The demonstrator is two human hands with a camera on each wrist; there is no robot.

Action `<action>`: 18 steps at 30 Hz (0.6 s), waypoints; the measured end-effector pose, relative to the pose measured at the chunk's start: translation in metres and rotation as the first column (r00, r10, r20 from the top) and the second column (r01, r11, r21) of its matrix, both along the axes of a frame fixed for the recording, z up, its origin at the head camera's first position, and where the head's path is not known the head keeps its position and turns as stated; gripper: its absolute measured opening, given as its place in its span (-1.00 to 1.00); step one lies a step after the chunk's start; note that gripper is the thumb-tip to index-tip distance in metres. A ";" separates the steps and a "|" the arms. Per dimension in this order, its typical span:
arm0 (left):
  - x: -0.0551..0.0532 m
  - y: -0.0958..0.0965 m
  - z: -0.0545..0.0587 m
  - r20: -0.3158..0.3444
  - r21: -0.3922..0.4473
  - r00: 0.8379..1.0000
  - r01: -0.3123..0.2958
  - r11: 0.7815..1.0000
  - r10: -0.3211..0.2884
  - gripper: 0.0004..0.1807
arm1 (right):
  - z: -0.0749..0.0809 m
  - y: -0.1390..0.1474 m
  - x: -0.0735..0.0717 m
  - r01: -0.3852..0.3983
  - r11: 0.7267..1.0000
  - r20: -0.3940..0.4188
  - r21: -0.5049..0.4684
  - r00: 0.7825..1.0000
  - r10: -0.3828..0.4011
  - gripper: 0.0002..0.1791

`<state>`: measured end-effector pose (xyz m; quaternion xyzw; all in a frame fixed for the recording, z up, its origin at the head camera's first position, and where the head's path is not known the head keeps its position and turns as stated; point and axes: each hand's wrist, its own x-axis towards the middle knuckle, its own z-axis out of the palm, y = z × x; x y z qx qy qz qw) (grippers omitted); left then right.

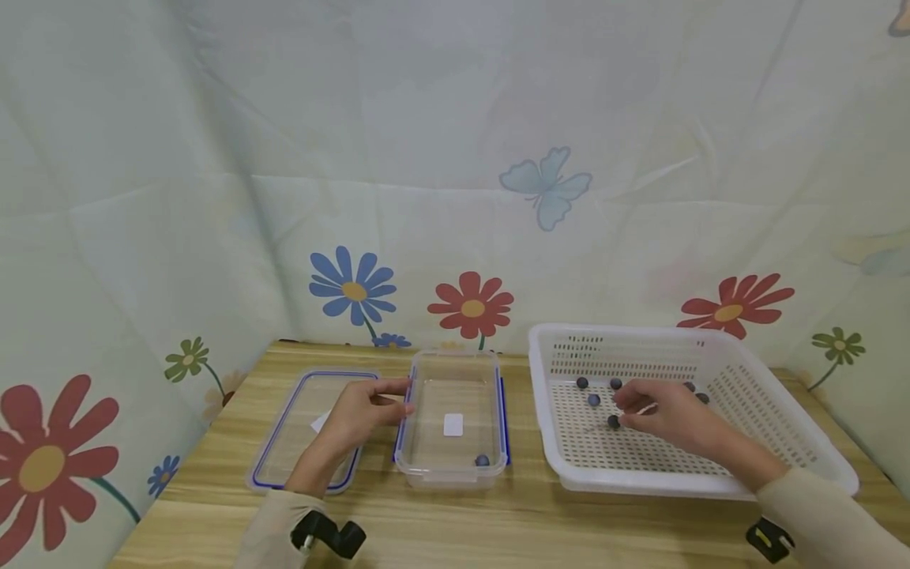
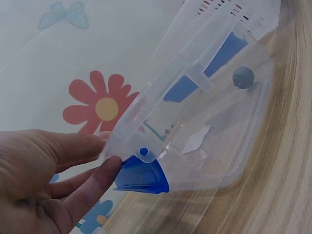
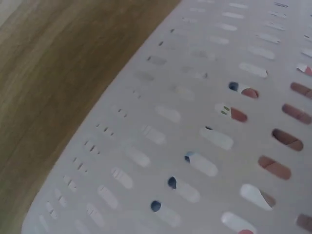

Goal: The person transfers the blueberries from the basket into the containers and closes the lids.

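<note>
At the left rim of a clear lidless food container (image 1: 453,383), my left hand (image 1: 359,415) pinches the edge between thumb and fingers, beside a blue side latch (image 2: 141,174). One blueberry (image 1: 482,460) lies in the container's near right corner, close to a white label (image 1: 453,424). My right hand (image 1: 671,412) reaches into a white perforated basket (image 1: 554,466), thumb and forefinger apart. A dark blueberry (image 1: 614,422) sits right at the thumb tip. More blueberries (image 1: 593,401) are scattered on the basket floor, some partly behind the hand. The basket wall (image 3: 122,146) mostly hides the right hand in its wrist view.
Left of the container, the blue-edged clear lid (image 1: 273,450) lies flat on the wooden table (image 1: 455,525), partly under my left forearm. Behind the table hangs a flower-printed cloth (image 1: 441,158). The basket takes up the right side of the table.
</note>
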<state>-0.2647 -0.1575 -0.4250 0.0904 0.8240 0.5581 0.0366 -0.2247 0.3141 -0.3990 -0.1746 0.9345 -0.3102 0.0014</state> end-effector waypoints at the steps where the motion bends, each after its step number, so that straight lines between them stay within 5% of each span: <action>1: 0.000 0.000 0.001 0.001 0.005 1.000 0.000 1.000 0.000 -0.54 | 0.000 0.000 0.000 0.000 1.000 0.009 -0.001 1.000 0.000 -0.75; 11: -0.002 -0.001 -0.002 0.012 0.021 1.000 -0.002 1.000 0.002 -0.54 | -0.002 -0.001 0.000 0.018 0.995 0.106 0.103 0.994 -0.029 -0.56; 18: -0.003 -0.001 -0.003 0.013 0.017 1.000 -0.001 1.000 0.001 -0.55 | -0.006 0.000 -0.002 -0.052 0.989 0.144 0.139 0.989 0.032 -0.51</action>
